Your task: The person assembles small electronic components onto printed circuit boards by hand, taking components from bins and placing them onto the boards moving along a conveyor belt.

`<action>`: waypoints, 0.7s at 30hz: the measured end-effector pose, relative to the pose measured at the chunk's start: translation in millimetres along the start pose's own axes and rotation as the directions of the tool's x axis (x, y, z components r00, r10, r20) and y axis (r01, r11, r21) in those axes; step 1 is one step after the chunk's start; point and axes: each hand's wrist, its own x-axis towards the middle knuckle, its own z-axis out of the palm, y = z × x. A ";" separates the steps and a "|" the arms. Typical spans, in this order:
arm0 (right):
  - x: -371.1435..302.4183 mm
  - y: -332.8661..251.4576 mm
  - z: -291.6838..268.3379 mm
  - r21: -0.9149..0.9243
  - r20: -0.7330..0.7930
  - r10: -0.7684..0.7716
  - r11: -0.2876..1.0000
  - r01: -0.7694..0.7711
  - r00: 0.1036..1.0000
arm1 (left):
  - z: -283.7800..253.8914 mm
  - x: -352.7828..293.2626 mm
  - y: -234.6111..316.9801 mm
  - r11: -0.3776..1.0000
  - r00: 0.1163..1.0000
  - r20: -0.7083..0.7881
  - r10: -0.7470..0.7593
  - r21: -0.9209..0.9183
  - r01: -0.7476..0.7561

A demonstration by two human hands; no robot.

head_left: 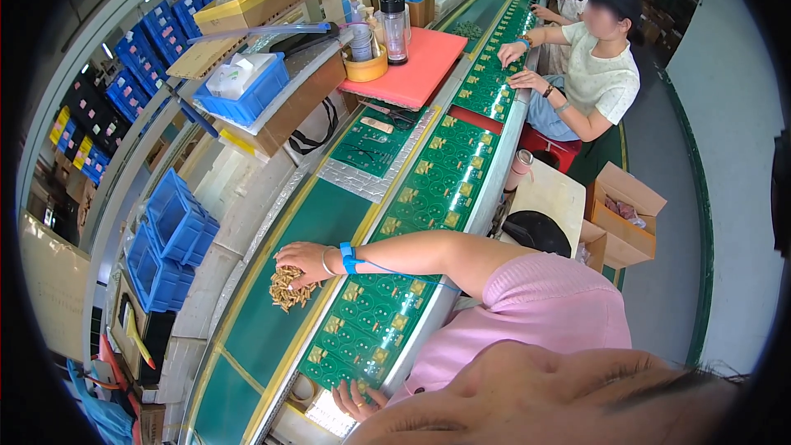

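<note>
My right hand [303, 263] reaches across the line, a blue strap [349, 259] with a cord on its wrist. Its fingers curl down into a heap of small brass-coloured cylindrical parts [290, 292], closed around some of them; the fingertips are partly hidden. The heap lies on a green surface [265, 331] beyond the row of boards. Lower down, my left hand [359, 400], with a ring on one finger, is at the near end of a green circuit board [362, 325]. Its fingers are apart, and I see nothing held in them.
More green circuit boards [437, 173] run up the line. A co-worker [597, 74] sits farther along, hands over boards. Blue bins [177, 218] stand at the left. A red board [424, 62] carries a clear bottle [395, 29]. Cardboard boxes [622, 210] sit at the right.
</note>
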 end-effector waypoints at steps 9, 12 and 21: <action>-0.3 -1.4 -1.6 0.002 0.010 0.002 1.000 -0.002 1.000 | 1.9 -4.3 -4.7 1.000 1.000 0.005 0.027 0.001 -0.027; -0.6 -1.1 -1.0 0.007 0.003 0.006 1.000 -0.006 1.000 | 2.4 -4.7 -4.5 1.000 1.000 0.000 0.025 0.008 -0.025; -0.9 -2.2 -2.8 0.012 -0.009 -0.003 1.000 0.003 1.000 | 1.4 -2.7 -3.1 1.000 1.000 0.013 0.000 0.007 0.000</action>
